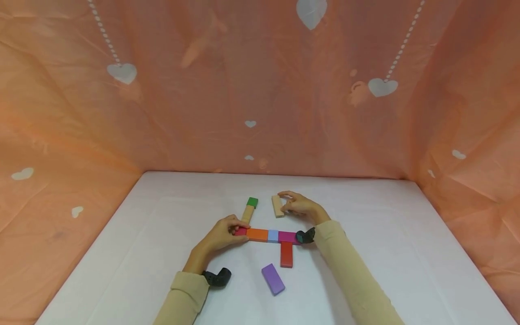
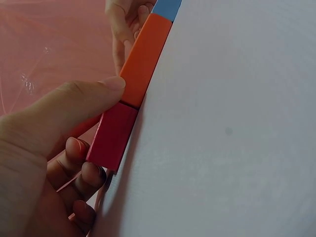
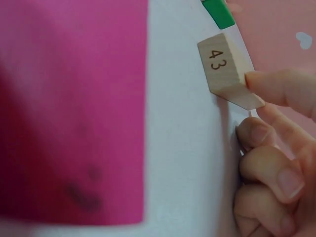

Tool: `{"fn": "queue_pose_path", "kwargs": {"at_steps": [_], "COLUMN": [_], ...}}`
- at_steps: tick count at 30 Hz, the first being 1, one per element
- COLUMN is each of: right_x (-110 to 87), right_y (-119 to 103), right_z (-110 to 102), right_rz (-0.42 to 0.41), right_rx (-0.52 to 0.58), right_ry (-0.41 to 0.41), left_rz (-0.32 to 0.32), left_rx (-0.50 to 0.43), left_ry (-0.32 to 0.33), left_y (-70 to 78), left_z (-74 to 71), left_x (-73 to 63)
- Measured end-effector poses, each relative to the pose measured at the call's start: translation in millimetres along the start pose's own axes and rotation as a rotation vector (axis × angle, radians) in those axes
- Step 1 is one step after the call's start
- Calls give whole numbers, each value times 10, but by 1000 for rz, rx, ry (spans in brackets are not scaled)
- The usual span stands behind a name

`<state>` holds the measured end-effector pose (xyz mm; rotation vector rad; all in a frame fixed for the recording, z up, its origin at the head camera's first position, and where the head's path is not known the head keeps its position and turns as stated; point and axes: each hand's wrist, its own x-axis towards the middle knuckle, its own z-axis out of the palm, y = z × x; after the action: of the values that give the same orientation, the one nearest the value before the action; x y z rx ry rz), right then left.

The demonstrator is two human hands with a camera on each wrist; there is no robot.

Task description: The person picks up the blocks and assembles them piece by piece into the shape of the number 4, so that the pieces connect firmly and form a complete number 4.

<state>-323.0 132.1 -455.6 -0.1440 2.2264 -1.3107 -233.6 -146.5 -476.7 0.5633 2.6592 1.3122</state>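
Beige sleeves lie nearest. Left hand, fingers curled, grips the crimson block ending a coloured row. Right hand, nearer, part-closed, pinches a plain wooden block just left of it, beyond that row, long axis pointing away.

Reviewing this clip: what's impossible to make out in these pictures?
Head: part of the crimson block, covered by the left hand.
Head: part of the magenta block's right end, behind the black wrist camera.
Left wrist: the light-blue block's far end, cut off by the top edge.
Right wrist: the dark mark on the magenta block, too blurred to read.
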Motion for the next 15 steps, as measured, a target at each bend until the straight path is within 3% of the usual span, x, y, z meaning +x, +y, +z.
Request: {"fn": "queue_pose_path", "kwargs": {"at_steps": [15], "right_x": [-16], "right_y": [-25], "right_z": [21], "right_rz": [0], "right_rx": [-15], "right_ry": [4], "left_rz": [4], "left_rx": [10], "left_ry": [-5], "left_y": [-9], "left_z": [-4], "left_x": [-10]}}
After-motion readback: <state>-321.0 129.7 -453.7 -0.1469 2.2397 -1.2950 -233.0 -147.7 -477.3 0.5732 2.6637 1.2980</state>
